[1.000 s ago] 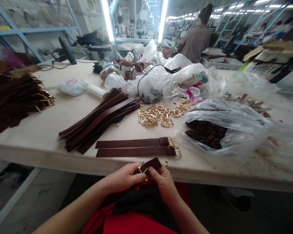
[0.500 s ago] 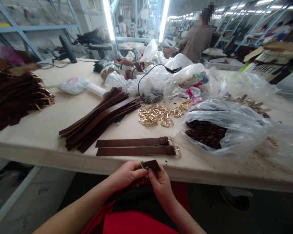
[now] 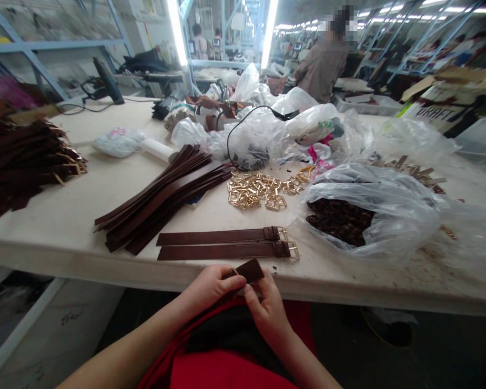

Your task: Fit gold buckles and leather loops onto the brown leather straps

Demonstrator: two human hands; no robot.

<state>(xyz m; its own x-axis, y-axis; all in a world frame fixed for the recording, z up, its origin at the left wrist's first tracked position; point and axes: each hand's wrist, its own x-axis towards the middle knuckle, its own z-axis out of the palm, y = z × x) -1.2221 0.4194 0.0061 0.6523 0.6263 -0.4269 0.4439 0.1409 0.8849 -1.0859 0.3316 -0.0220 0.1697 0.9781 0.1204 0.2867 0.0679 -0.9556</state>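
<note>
Close to my body at the table's front edge, my left hand [image 3: 217,283] pinches a dark brown leather strap [image 3: 250,270] between thumb and fingers. A glint of gold metal shows at its fingertips, mostly covered, perhaps a buckle. My right hand [image 3: 268,302] grips the other side of the strap, whose squared end sticks up between both hands. Just beyond lie two buckled straps [image 3: 218,250] side by side, each with a loop and a gold buckle at the right end. Behind them is a pile of gold buckles [image 3: 257,189].
A stack of brown straps [image 3: 162,200] lies left of the buckles, and a larger strap pile [image 3: 24,162] sits far left. On the right, a clear plastic bag [image 3: 400,216] holds dark brown loops. Plastic bags [image 3: 263,129] crowd the back. A person [image 3: 322,67] stands beyond the table [image 3: 65,232].
The strap end between my hands has turned and risen slightly. The gold metal that showed near my thumbs is now mostly covered. The whole view has shifted a little.
</note>
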